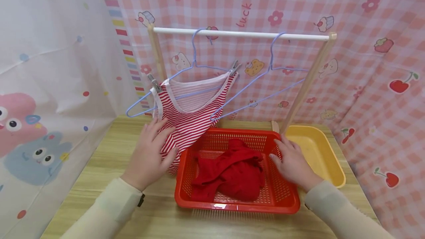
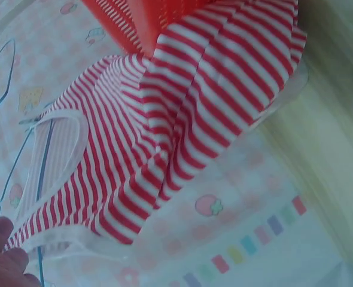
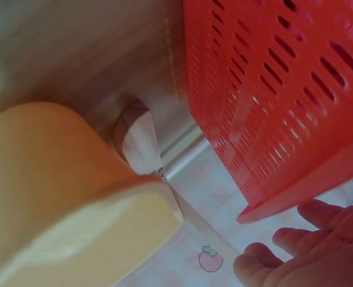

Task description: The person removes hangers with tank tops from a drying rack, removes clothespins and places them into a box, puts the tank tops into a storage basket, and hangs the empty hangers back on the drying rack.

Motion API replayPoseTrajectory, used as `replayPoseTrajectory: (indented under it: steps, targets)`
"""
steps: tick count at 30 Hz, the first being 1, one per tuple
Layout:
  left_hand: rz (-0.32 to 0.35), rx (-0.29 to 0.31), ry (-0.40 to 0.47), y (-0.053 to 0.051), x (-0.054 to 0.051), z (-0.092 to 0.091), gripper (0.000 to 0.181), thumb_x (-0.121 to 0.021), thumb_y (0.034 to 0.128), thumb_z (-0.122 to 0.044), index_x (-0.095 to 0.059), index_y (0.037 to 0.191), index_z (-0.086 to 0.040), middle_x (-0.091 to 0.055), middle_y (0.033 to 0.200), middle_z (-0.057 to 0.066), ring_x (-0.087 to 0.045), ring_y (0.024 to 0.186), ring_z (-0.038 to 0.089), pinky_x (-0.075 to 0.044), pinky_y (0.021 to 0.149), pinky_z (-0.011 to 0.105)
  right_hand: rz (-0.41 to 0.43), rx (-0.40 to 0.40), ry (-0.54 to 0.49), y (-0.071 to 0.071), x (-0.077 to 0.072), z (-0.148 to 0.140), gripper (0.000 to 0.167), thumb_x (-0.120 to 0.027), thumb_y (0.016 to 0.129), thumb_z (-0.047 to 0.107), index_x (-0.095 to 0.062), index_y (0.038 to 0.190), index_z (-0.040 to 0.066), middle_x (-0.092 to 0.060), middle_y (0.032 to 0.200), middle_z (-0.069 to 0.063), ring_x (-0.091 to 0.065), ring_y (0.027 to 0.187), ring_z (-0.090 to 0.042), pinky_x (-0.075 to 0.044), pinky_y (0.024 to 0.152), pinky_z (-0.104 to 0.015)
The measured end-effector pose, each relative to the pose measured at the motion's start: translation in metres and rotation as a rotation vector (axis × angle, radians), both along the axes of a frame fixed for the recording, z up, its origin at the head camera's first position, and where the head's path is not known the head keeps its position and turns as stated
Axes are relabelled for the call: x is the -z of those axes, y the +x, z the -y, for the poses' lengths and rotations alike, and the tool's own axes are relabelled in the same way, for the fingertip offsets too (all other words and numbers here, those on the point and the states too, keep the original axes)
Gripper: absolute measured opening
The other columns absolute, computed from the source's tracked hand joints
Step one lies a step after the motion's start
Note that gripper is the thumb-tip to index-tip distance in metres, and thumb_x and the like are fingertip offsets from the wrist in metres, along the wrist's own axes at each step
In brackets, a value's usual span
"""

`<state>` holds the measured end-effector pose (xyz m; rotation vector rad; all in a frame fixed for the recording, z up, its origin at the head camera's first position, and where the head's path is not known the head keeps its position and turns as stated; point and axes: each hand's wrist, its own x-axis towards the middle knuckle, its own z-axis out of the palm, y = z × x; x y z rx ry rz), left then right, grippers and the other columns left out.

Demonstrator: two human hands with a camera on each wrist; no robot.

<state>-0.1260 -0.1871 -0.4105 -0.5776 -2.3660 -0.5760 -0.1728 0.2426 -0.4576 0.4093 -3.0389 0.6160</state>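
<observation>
A red-and-white striped tank top (image 1: 186, 124) hangs from a blue hanger (image 1: 194, 65), a grey clothespin (image 1: 154, 83) at one shoulder and another clothespin (image 1: 235, 68) at the other. In the head view my left hand (image 1: 151, 150) is at the shirt's left side, fingers extended, nothing gripped. The shirt's lower part hangs beside a red plastic basket (image 1: 237, 206), which holds a crumpled red cloth garment (image 1: 232, 172). Over the basket's right rim is my right hand (image 1: 293, 161), its fingers loosely bent; whether they touch the rim is unclear.
The rack's white bar (image 1: 239, 33) spans wooden posts behind the basket. A second blue hanger (image 1: 252, 80) hangs from it on the right, bare. To the right of the basket sits a yellow tray (image 1: 338, 170). Patterned cloth (image 1: 308, 6) covers the walls.
</observation>
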Motion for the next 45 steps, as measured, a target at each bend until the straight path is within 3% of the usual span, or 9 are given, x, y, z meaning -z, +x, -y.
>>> replayPoseTrajectory:
  steps: [6,13,19,24,32,36,40,45]
  targets:
    - [-0.08,-0.037,0.023,-0.002,-0.009,0.005,0.052,-0.069,0.0887,-0.021,-0.06,0.135,0.0,-0.052,0.15,0.03,-0.041,0.144,0.058,-0.027,0.115,0.079,0.048,0.016,0.021,0.003,0.005,0.002,0.066,-0.066,0.103,0.026,-0.042,0.155,-0.005,-0.026,0.168,-0.033,-0.031,0.146,-0.057,-0.032,0.117,-0.072]
    - [-0.2,-0.038,0.072,-0.008,-0.02,0.011,0.055,-0.068,0.0862,-0.018,-0.058,0.136,0.004,-0.052,0.145,0.033,-0.039,0.143,0.061,-0.024,0.119,0.075,0.12,0.03,0.01,0.006,0.011,0.001,0.07,-0.067,0.103,0.029,-0.038,0.159,-0.002,-0.021,0.171,-0.029,-0.027,0.148,-0.056,-0.033,0.115,-0.075]
    - [-0.204,-0.094,0.088,-0.013,-0.034,0.016,0.059,-0.067,0.087,-0.018,-0.051,0.138,0.007,-0.047,0.148,0.037,-0.036,0.145,0.059,-0.022,0.123,0.072,0.142,0.037,0.0,0.009,0.016,-0.001,0.072,-0.067,0.103,0.029,-0.036,0.161,0.0,-0.016,0.173,-0.026,-0.026,0.149,-0.055,-0.035,0.114,-0.074]
    - [-0.099,-0.174,0.087,-0.021,-0.05,0.023,0.067,-0.069,0.0896,-0.02,-0.046,0.146,0.009,-0.049,0.149,0.034,-0.042,0.142,0.054,-0.031,0.12,0.069,0.125,0.036,-0.017,0.013,0.02,-0.003,0.073,-0.068,0.102,0.028,-0.034,0.161,0.0,-0.015,0.174,-0.026,-0.028,0.148,-0.054,-0.038,0.112,-0.073]
    - [0.284,-0.231,0.105,-0.035,-0.081,0.029,0.063,-0.063,0.1025,-0.03,-0.043,0.154,0.0,-0.055,0.145,0.027,-0.055,0.129,0.045,-0.045,0.109,0.065,0.158,0.025,-0.017,0.02,0.019,-0.005,0.079,-0.071,0.101,0.029,-0.031,0.162,-0.001,-0.008,0.174,-0.027,-0.026,0.147,-0.056,-0.04,0.11,-0.074]
    - [0.418,-0.234,0.11,-0.046,-0.094,0.032,0.061,-0.054,0.1061,-0.04,-0.044,0.157,-0.007,-0.059,0.145,0.023,-0.066,0.121,0.042,-0.054,0.098,0.064,0.139,0.016,-0.011,0.022,0.022,-0.003,0.079,-0.071,0.1,0.029,-0.033,0.161,-0.003,-0.009,0.174,-0.029,-0.027,0.145,-0.059,-0.04,0.111,-0.073]
    - [0.491,-0.246,0.114,-0.054,-0.102,0.033,0.061,-0.049,0.1073,-0.049,-0.047,0.157,-0.013,-0.061,0.148,0.019,-0.067,0.125,0.04,-0.053,0.102,0.063,0.125,0.023,-0.009,0.022,0.025,-0.001,0.078,-0.071,0.1,0.03,-0.034,0.16,-0.003,-0.009,0.174,-0.028,-0.029,0.144,-0.059,-0.041,0.111,-0.072]
    - [0.528,-0.256,0.085,-0.06,-0.108,0.028,0.06,-0.048,0.1069,-0.055,-0.053,0.153,-0.016,-0.066,0.143,0.018,-0.065,0.127,0.04,-0.05,0.102,0.063,0.131,0.035,-0.007,0.022,0.029,0.0,0.079,-0.071,0.1,0.031,-0.033,0.162,-0.001,-0.007,0.175,-0.026,-0.027,0.145,-0.058,-0.042,0.11,-0.072]
